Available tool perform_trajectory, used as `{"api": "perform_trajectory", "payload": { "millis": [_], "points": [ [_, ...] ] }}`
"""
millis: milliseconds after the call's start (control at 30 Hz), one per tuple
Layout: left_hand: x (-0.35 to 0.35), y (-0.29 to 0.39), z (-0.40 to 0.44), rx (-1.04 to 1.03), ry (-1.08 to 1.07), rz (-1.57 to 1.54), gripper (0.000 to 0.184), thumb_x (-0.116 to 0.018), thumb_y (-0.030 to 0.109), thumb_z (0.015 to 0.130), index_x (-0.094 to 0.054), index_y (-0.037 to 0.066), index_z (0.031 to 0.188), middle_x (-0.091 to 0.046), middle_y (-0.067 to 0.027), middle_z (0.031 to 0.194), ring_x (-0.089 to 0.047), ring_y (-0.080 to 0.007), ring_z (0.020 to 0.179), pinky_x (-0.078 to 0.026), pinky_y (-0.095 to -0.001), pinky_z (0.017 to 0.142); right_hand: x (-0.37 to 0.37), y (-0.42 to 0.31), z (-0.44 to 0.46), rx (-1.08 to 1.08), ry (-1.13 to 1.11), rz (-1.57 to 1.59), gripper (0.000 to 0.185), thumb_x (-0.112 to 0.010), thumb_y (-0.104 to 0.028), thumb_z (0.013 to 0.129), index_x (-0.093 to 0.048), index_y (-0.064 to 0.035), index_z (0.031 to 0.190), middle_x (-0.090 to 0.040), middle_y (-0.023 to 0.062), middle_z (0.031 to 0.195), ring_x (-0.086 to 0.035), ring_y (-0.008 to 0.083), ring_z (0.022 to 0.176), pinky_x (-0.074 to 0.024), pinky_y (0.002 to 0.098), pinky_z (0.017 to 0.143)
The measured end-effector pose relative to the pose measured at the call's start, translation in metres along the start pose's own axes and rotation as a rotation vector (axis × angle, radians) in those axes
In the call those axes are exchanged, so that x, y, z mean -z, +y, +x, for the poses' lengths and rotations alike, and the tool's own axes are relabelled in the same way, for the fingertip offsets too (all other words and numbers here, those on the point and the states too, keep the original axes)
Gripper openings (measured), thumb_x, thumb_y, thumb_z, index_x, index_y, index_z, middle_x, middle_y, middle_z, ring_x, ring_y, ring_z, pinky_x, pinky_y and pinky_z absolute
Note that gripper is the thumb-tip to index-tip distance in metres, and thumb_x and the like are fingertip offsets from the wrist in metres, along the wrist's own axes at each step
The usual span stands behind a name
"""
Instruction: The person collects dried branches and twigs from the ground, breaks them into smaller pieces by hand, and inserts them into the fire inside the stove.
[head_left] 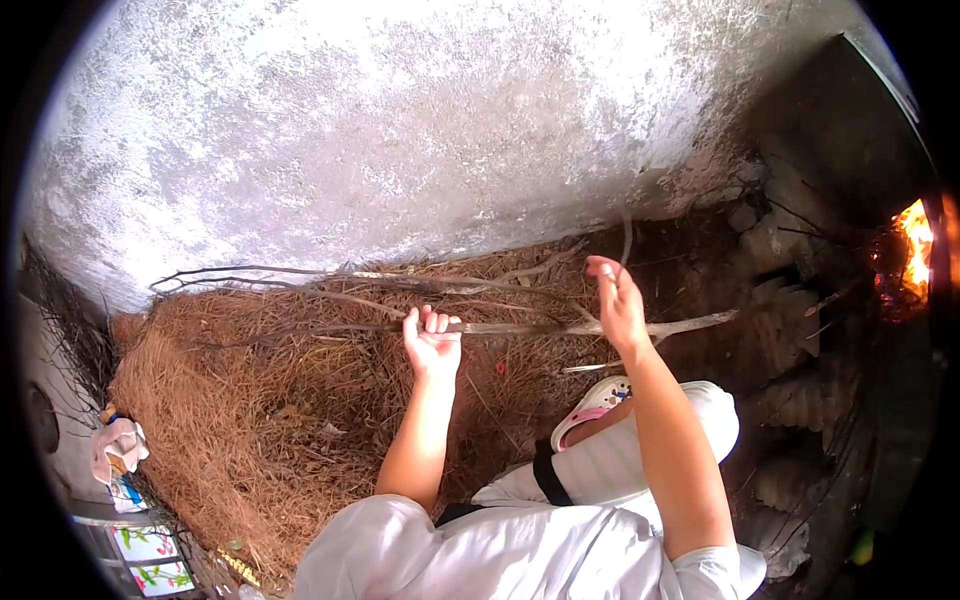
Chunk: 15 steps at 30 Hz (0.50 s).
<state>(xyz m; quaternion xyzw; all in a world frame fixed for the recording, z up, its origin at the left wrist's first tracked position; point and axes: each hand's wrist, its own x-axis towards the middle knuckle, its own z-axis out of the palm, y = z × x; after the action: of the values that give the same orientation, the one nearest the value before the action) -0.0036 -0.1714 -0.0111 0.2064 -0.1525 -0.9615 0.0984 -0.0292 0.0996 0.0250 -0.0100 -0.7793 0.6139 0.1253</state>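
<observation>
My left hand (433, 342) is closed around a long, forked dry branch (520, 328) held roughly level over the brown straw. My right hand (620, 305) is at the thicker end of the same branch, with its thumb and fingers pressed together around a thin side twig that rises above it. The branch's pale broken end (705, 322) points right, toward the fire. Its thin twigs spread out to the left along the wall.
A fire (912, 250) burns in a dark opening at the far right. A whitewashed wall (400, 130) stands ahead. Dry straw (220, 420) covers the ground at left. My shoe (595, 405) is below the branch. A cloth (118, 448) lies far left.
</observation>
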Motion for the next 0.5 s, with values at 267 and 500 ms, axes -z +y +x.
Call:
{"api": "perform_trajectory", "payload": {
  "millis": [267, 500],
  "points": [
    [-0.012, 0.033, 0.010, -0.124, -0.061, 0.036, 0.014, -0.052, 0.017, 0.082, -0.051, 0.005, 0.075, -0.033, 0.0026, 0.052, -0.035, -0.0118, 0.050, -0.034, -0.0308, 0.064, 0.032, 0.046, 0.015, -0.572, 0.385, 0.465, 0.044, -0.038, -0.038, 0.095, -0.058, 0.0000, 0.102, -0.059, 0.0039, 0.079, -0.053, 0.0118, 0.069, -0.0439, 0.0251, 0.063],
    [-0.055, 0.055, -0.002, -0.186, -0.143, 0.040, 0.011, -0.049, 0.015, 0.082, -0.050, 0.007, 0.075, -0.031, 0.0037, 0.051, -0.029, -0.0104, 0.049, -0.032, -0.0292, 0.061, 0.041, 0.035, 0.018, -0.693, 0.388, 0.506, 0.043, -0.036, -0.038, 0.095, -0.059, -0.0031, 0.101, -0.060, 0.0023, 0.078, -0.053, 0.0113, 0.065, -0.0420, 0.0260, 0.057]
  ]
}}
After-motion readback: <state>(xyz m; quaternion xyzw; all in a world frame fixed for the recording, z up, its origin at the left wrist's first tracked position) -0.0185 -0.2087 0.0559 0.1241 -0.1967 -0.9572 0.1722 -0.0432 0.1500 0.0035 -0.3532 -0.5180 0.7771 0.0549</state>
